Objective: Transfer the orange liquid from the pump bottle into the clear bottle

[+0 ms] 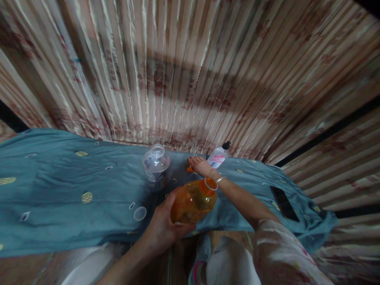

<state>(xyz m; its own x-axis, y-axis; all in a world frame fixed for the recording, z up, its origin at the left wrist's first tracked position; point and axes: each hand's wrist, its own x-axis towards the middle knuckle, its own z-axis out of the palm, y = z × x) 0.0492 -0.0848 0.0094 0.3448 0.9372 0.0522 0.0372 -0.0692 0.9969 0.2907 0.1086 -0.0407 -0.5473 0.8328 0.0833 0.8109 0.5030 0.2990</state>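
Left hand (pixel 162 229) grips orange bottle (pixel 193 201); right hand (pixel 199 165) lies open on orange cap (pixel 189 170) at 12 o'clock. Labels unreadable.

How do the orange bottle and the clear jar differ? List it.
1. The orange bottle is tinted orange; the clear jar is colourless.
2. The orange bottle is tilted, its mouth pointing up and right; the clear jar stands upright.
3. The orange bottle is held in the left hand; the clear jar rests on the blue cloth, untouched.
Both are see-through and have no cap on.
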